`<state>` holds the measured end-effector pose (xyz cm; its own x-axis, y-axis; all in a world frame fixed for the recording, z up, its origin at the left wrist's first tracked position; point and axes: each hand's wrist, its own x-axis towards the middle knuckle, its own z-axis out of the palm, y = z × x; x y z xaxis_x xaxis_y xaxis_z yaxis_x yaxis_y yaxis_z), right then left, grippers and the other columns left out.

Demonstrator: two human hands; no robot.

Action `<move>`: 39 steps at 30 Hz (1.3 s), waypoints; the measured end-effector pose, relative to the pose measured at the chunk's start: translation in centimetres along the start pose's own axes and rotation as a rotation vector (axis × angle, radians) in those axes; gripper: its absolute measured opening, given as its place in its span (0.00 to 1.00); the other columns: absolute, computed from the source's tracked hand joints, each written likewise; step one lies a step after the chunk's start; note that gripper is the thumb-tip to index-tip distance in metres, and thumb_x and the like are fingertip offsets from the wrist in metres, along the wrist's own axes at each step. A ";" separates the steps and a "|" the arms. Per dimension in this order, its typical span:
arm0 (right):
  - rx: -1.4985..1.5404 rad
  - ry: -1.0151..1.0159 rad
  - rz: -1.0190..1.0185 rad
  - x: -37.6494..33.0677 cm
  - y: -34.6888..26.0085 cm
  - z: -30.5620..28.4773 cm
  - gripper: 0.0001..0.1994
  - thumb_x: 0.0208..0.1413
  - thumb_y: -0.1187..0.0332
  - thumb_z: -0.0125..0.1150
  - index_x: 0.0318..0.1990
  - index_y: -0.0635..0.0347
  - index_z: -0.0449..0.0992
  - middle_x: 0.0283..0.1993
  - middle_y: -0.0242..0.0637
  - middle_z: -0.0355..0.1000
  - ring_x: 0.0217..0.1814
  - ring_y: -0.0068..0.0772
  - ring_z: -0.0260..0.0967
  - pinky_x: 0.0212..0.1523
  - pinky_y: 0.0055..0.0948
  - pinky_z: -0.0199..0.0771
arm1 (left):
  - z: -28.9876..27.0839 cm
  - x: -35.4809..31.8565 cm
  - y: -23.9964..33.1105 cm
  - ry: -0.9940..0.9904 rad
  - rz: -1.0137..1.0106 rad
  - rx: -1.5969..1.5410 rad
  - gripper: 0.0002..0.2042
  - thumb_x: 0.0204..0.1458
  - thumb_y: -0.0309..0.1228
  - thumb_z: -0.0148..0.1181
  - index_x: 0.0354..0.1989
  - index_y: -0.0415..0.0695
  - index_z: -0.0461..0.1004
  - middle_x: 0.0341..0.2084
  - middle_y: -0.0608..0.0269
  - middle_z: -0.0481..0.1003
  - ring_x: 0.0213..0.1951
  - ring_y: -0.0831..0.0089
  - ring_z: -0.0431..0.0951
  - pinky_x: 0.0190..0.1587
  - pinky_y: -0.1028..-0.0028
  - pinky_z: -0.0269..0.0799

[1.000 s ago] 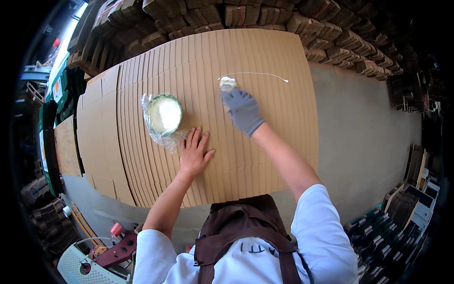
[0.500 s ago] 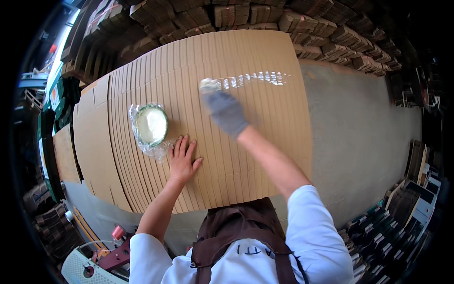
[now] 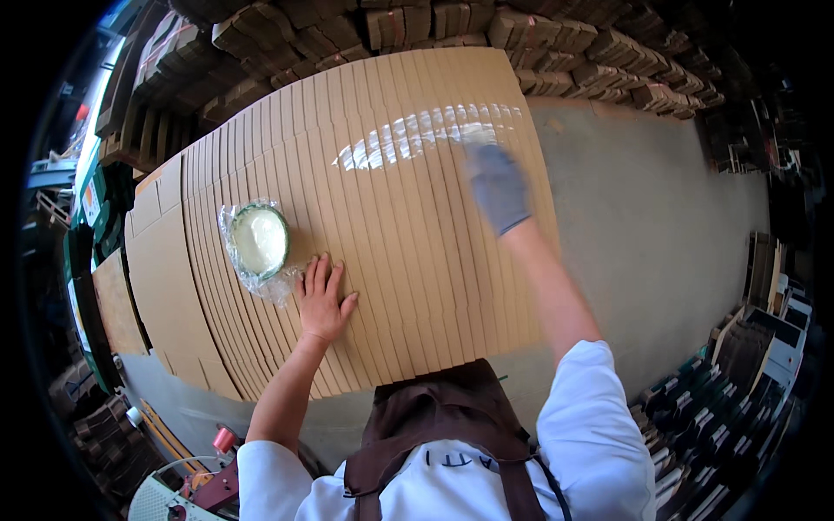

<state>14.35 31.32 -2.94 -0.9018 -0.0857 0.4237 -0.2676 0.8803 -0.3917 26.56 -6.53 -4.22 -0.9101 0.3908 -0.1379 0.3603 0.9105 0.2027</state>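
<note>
A fanned spread of flat cardboard sheets (image 3: 408,260) lies overlapped on the surface before me. My right hand (image 3: 497,187), in a grey glove, is blurred at the far right of the spread, at the end of a wet white glue streak (image 3: 417,139); whatever it holds is hidden. My left hand (image 3: 323,301) is bare and pressed flat, fingers apart, on the sheets near me. Just left of it stands a green bowl of white paste (image 3: 258,240) lined with clear plastic.
Stacks of bundled cardboard (image 3: 417,22) line the far side. Grey concrete floor (image 3: 660,234) lies to the right, with more stacked flat goods (image 3: 747,347) at the right rim. A red and white tool (image 3: 204,482) sits low left.
My right hand swept left and then right across the far part of the sheets, widening a thin white line into a broad wet streak. My left hand stayed pressed down.
</note>
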 end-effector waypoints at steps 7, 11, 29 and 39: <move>-0.014 -0.042 0.022 -3.3 -3.9 1.3 0.09 0.54 0.74 0.52 0.42 0.58 0.74 0.35 0.44 0.71 0.37 0.48 0.71 0.37 0.44 0.74 | -0.1 0.2 -0.3 0.035 0.027 0.027 0.32 0.51 0.49 0.57 0.64 0.48 0.62 0.68 0.54 0.54 0.70 0.53 0.51 0.67 0.46 0.44; -0.262 -0.051 0.494 -4.9 6.0 -5.3 0.12 0.61 0.67 0.48 0.46 0.62 0.74 0.40 0.50 0.73 0.41 0.52 0.72 0.44 0.45 0.73 | 0.1 0.4 -0.1 0.058 0.059 0.025 0.32 0.51 0.49 0.57 0.64 0.48 0.63 0.68 0.53 0.55 0.70 0.53 0.51 0.66 0.46 0.45; 0.482 0.168 0.751 -8.1 -0.5 -4.8 0.16 0.61 0.57 0.56 0.41 0.61 0.80 0.35 0.43 0.79 0.34 0.39 0.76 0.38 0.33 0.75 | 0.2 0.4 0.1 0.040 0.071 0.026 0.33 0.54 0.49 0.55 0.66 0.47 0.59 0.69 0.53 0.52 0.71 0.53 0.47 0.68 0.46 0.42; 0.615 0.430 1.062 -8.7 10.0 -7.5 0.12 0.57 0.67 0.56 0.22 0.58 0.74 0.18 0.26 0.68 0.20 0.19 0.63 0.22 0.26 0.64 | 0.3 0.0 -0.1 0.025 0.044 0.023 0.33 0.53 0.48 0.57 0.66 0.48 0.60 0.69 0.53 0.53 0.71 0.53 0.47 0.68 0.46 0.42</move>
<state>22.10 44.37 -4.44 -0.6183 0.7731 -0.1412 0.2913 0.0585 -0.9548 26.62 -6.63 -4.57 -0.8977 0.4278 -0.1051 0.4049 0.8953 0.1858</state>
